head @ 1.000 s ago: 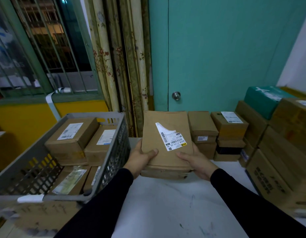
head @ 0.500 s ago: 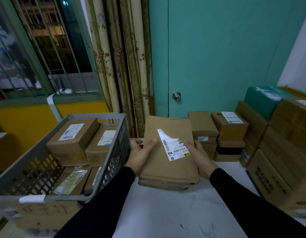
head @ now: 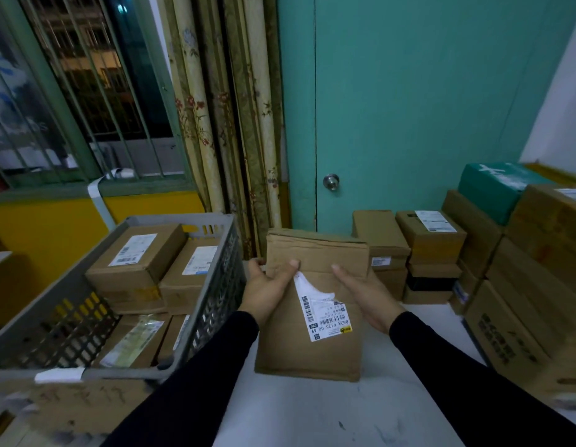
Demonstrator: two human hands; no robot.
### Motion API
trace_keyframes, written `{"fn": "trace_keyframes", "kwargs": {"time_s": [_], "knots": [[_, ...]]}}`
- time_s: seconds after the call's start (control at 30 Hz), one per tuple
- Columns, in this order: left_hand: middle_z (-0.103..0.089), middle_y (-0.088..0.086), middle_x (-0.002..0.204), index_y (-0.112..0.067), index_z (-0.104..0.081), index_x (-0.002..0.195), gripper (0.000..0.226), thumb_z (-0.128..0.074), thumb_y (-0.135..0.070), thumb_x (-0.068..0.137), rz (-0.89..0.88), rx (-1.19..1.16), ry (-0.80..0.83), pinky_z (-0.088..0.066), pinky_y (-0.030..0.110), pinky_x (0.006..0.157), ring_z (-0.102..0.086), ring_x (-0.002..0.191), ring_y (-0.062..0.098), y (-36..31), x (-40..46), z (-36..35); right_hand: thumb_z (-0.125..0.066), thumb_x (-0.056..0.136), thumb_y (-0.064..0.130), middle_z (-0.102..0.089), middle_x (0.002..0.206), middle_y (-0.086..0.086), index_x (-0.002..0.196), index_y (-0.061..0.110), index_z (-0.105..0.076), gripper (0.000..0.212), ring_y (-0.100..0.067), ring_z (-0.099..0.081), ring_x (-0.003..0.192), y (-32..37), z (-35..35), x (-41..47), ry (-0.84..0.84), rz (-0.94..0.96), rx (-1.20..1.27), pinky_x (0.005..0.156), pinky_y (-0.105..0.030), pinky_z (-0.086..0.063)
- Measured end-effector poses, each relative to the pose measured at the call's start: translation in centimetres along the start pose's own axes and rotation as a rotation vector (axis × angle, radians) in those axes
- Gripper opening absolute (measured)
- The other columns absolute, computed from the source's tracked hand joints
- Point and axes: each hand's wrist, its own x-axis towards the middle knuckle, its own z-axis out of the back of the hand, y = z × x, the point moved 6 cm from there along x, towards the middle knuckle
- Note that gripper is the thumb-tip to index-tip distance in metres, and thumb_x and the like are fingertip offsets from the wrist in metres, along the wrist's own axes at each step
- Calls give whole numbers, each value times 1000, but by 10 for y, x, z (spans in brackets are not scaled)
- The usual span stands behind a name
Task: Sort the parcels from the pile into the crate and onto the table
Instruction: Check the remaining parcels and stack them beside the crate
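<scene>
Head view: the white table [head: 312, 411] fills the foreground, with a grey crate [head: 212, 298] at its left edge, already holding several labelled boxes. A pile of brown boxes [head: 519, 304] rises along the right side, and smaller boxes stand stacked by the teal door [head: 409, 108]. Between crate and pile, over the table, both hands hold a flat brown parcel [head: 312, 346] tilted toward the camera, its torn white label [head: 327, 314] facing up. The left hand [head: 267, 291] grips the left edge, thumb pressed on the top face, fingers curled behind. The right hand [head: 367, 298] holds the right edge, thumb lying flat on top; its other fingers are hidden underneath. The parcel looks thin and light, the creased cardboard likely a little bendy, so supporting both long edges seems wise. The peeling label is best left untouched.
</scene>
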Motion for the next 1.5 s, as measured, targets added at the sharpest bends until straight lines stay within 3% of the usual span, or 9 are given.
{"fn": "trace_keyframes", "kwargs": {"time_s": [0.13,0.27,0.47,0.7,0.8,0.93,1.1,1.33,1.5], "knots": [[-71,-7,124,-22,-58,134,90,-77,-74,64,-84,41,26,-52,30,95,-68,109,10,-4,2,0,-74,89,11,-74,121,-4,129,12,-63,41,-19,-71,112,2,-3,2,15,69,-76,97,-32,-55],[-72,-5,120,-19,-67,127,58,-73,-59,84,-92,94,21,-45,14,79,-66,107,9,0,3,-2,-73,91,16,-73,123,-3,129,14,-63,39,-19,-70,114,-3,-2,4,16,65,-126,100,-37,-53],[-70,-11,114,-20,-64,127,52,-72,-52,87,-100,108,20,-43,5,69,-64,98,-1,-1,-1,-1,-73,89,10,-75,118,-3,121,20,-64,34,-16,-72,107,0,-1,2,59,47,-115,88,-26,-56],[-72,-6,116,-21,-69,123,45,-69,-52,90,-103,91,9,-49,29,96,-67,109,13,-1,5,0,-67,97,35,-72,125,0,118,29,-65,22,-13,-70,110,3,-1,4,15,4,-84,100,-34,-53],[-71,-2,116,-18,-69,120,47,-63,-56,93,-55,51,-62,-47,32,101,-65,112,18,-2,10,14,-46,98,65,-66,134,3,135,29,-61,54,-18,-66,117,-1,8,10,-59,-122,27,104,-42,-50],[-71,2,120,-17,-69,121,52,-54,-61,96,6,-36,-73,-47,40,109,-65,113,20,-4,16,29,-53,104,39,-58,128,-4,144,13,-49,48,-12,-62,95,-6,18,15,-126,-161,-1,68,-21,-52],[-71,6,120,-17,-69,117,52,-46,-61,100,50,-74,-66,-49,42,107,-66,111,24,-1,20,39,-69,83,69,-62,138,8,140,23,-57,74,-12,-59,124,-7,10,14,-24,-181,-229,111,-37,-41],[-53,7,137,-11,-38,146,70,-60,-54,95,-50,166,-223,-38,34,108,-51,130,30,-6,12,43,-66,83,64,-78,111,-1,118,24,-72,53,-22,-73,105,-5,0,1,40,-256,-98,99,-40,-54],[-30,19,155,-31,-35,151,78,-36,-80,90,4,554,6,-22,45,119,-26,146,36,0,5,11,-67,89,56,-78,107,-9,111,20,-73,44,-29,-72,103,-16,7,-2,-23,-370,-14,89,-40,-56]]}}
